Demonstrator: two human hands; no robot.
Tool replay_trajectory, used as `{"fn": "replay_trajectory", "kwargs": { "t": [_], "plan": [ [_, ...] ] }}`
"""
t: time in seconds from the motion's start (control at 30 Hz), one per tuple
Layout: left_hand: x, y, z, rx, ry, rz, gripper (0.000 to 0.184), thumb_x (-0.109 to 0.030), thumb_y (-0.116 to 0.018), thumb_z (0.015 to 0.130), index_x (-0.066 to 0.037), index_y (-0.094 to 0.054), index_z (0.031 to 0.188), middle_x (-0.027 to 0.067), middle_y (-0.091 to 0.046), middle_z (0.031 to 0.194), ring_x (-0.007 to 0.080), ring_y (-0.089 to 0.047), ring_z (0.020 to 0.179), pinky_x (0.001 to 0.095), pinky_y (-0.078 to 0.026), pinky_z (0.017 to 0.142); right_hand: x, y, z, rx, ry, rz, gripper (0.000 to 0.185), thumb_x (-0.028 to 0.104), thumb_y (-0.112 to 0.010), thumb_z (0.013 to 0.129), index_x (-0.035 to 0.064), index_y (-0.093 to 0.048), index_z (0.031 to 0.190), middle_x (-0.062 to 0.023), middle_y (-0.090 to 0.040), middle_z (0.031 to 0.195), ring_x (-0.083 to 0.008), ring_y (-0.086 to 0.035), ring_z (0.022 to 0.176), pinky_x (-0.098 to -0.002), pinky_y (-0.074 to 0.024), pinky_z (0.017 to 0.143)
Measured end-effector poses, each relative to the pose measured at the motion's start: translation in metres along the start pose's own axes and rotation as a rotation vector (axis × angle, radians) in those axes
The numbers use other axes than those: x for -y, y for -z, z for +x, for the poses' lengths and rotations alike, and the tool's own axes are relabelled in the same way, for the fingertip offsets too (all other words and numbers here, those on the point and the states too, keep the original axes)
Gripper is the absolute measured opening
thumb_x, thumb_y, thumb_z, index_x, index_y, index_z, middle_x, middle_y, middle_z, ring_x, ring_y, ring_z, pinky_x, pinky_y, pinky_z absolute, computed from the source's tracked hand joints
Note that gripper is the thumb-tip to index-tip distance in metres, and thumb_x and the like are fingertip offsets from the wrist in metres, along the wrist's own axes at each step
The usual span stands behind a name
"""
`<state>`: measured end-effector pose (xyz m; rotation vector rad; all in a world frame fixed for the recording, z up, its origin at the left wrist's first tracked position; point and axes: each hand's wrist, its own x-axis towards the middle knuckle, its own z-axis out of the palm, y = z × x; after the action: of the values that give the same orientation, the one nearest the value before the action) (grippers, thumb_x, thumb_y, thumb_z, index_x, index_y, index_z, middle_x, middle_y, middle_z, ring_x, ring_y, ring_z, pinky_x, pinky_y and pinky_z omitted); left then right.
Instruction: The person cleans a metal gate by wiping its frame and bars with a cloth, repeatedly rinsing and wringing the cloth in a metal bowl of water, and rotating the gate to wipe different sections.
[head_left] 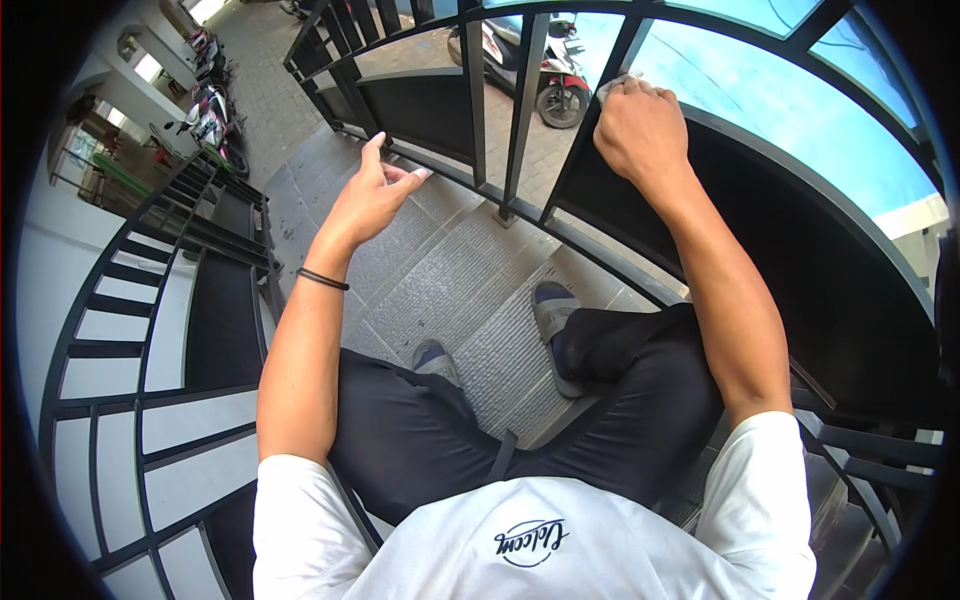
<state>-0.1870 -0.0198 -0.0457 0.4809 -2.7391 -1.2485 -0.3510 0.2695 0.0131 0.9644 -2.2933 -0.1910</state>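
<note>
My right hand (642, 128) is closed around a crumpled whitish cloth (606, 90), of which only a small edge shows; it could be paper. The hand presses it against an upright bar of the black metal railing (625, 50), above a dark solid panel (740, 220). My left hand (376, 190) hovers over the steps with its thumb and index finger stretched apart, holding nothing. Nearest to it is the railing's lower left panel (420, 112). A dark band (322, 279) circles my left wrist.
I sit on stairs with textured grey tiles (400, 270), my sandalled feet (555, 310) on a step below. Another black railing (150, 310) runs along the left. Motorcycles (560, 95) stand on the paving beyond, more of them (215, 120) at the upper left.
</note>
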Motion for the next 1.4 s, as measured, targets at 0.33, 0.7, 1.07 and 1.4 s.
{"fn": "replay_trajectory", "kwargs": {
  "t": [0.33,0.7,1.07,1.4],
  "plan": [
    [-0.010,0.000,-0.001,-0.017,-0.026,0.078,0.088,-0.040,-0.067,0.092,-0.002,-0.019,0.155,0.0188,-0.066,0.117,0.0290,-0.067,0.098,0.0393,-0.050,0.091,0.023,0.083,-0.042,0.667,-0.489,2.324,0.034,0.006,-0.053,0.089,-0.0105,-0.063,0.116,-0.0098,-0.068,0.106,-0.0146,-0.062,0.093,-0.0294,-0.0490,0.089],
    [-0.018,-0.005,0.000,0.032,-0.062,0.019,0.087,-0.037,-0.068,0.092,-0.001,-0.020,0.155,0.0221,-0.065,0.118,0.0298,-0.068,0.097,0.0386,-0.052,0.089,-0.001,0.105,-0.059,0.408,-0.350,2.610,0.052,0.006,-0.053,0.074,-0.0113,-0.057,0.123,-0.0180,-0.065,0.117,-0.0265,-0.062,0.112,-0.0409,-0.0498,0.100],
    [0.005,-0.016,0.014,0.212,0.079,-0.105,0.078,-0.041,-0.060,0.099,-0.013,-0.017,0.157,0.0115,-0.062,0.128,0.0214,-0.064,0.104,0.0348,-0.045,0.091,-0.095,0.284,-0.404,0.199,-1.335,0.448,0.022,0.010,-0.056,0.080,0.0029,-0.056,0.102,-0.0115,-0.067,0.083,-0.0248,-0.064,0.073,-0.0349,-0.0511,0.069],
    [-0.051,-0.062,-0.010,0.208,-0.166,-0.095,0.072,-0.037,-0.058,0.101,-0.011,-0.019,0.156,0.0114,-0.061,0.130,0.0214,-0.064,0.108,0.0345,-0.046,0.094,-0.044,0.248,-0.601,0.723,-1.376,-0.084,0.047,0.007,-0.062,0.081,0.0108,-0.057,0.128,-0.0209,-0.064,0.115,-0.0397,-0.063,0.104,-0.0495,-0.0518,0.088]
  ]
}}
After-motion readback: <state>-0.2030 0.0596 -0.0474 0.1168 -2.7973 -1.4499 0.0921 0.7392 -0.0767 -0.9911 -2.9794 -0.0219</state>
